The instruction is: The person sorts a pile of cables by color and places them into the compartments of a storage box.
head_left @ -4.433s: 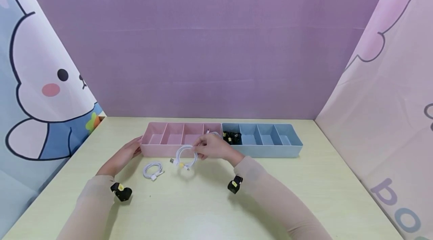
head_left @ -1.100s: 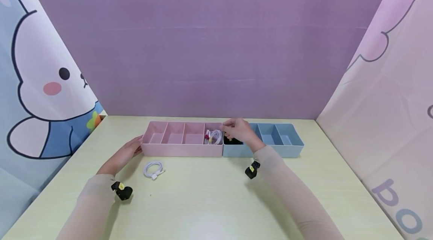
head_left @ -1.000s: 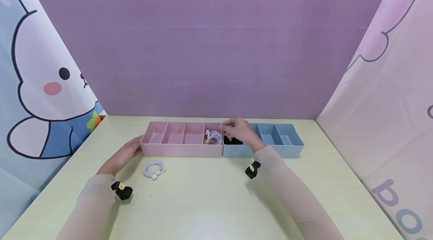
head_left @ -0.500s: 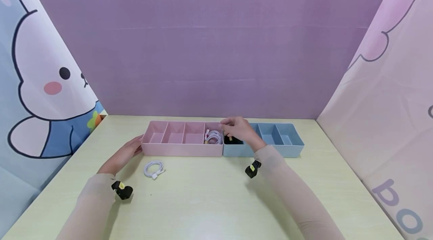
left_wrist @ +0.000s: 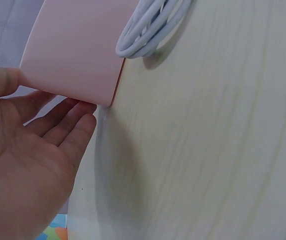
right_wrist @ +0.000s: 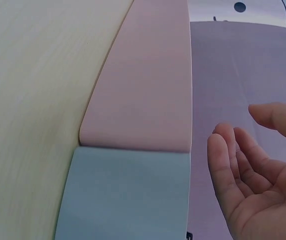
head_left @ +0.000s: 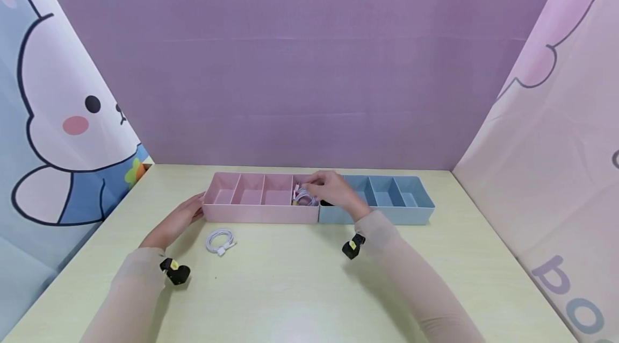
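Observation:
In the head view, my left hand (head_left: 175,220) touches the left end of a pink divided box (head_left: 261,214). The left wrist view shows its thumb near the rim and its fingers against the end wall. My right hand (head_left: 332,191) hovers over the pink box's rightmost compartment, where coiled white cables (head_left: 306,199) lie, partly hidden by it. In the right wrist view its thumb and fingers stand apart, nothing between them. One coiled white charging cable (head_left: 222,251) lies on the table before the pink box; its loops (left_wrist: 148,30) show in the left wrist view.
A blue divided box (head_left: 377,217) stands end to end with the pink one. Black contents (head_left: 326,204) in its leftmost compartment are mostly covered by the right hand. A purple backdrop (head_left: 300,63) rises behind the table (head_left: 290,289), with printed cloths on both sides.
Earlier my right hand carried a coiled white cable, now gone from it, to the pink box. It moved over the blue box, then back left above the cables. The left hand stayed put.

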The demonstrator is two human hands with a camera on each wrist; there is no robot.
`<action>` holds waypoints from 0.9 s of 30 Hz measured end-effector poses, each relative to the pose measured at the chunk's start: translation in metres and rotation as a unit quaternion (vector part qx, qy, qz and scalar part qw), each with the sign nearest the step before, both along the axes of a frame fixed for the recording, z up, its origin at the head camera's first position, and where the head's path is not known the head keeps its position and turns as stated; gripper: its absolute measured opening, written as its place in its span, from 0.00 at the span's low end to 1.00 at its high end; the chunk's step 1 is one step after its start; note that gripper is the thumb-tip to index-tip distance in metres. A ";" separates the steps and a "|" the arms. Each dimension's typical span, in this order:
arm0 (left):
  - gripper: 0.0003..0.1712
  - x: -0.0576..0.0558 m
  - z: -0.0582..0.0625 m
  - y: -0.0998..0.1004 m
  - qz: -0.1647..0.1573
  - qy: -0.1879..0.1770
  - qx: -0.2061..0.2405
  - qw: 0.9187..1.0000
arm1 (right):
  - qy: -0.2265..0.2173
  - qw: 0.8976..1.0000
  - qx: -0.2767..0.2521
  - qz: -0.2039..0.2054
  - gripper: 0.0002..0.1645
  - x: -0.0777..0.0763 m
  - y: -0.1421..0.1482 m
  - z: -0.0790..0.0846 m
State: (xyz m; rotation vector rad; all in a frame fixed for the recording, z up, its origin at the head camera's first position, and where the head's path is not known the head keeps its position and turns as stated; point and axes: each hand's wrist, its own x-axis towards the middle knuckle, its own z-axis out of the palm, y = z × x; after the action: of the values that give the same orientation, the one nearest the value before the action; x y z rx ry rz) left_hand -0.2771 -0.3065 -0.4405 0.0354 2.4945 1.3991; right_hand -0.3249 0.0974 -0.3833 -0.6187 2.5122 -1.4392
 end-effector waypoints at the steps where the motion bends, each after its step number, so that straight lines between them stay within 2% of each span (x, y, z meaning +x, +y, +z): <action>1: 0.44 0.000 0.000 0.000 0.000 0.000 0.000 1.000 | -0.001 1.000 0.000 0.002 0.22 0.001 -0.002 0.000; 9: 0.44 -0.001 0.000 0.001 0.000 -0.001 -0.003 1.000 | -0.024 1.000 -0.009 0.017 0.20 0.008 -0.018 -0.001; 20: 0.45 0.001 0.001 -0.001 -0.008 0.014 -0.003 1.000 | -0.011 0.997 -0.024 0.071 0.19 0.014 -0.042 -0.002; 27: 0.45 0.005 0.004 -0.001 -0.001 0.016 -0.015 1.000 | -0.010 0.998 -0.010 0.065 0.17 0.024 -0.064 -0.004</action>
State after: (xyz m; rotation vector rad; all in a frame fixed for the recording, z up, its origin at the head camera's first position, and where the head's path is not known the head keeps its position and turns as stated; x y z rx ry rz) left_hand -0.2725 -0.3075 -0.4369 0.0559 2.5405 1.3698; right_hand -0.3011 0.0333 -0.3878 -0.7521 2.3977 -1.4193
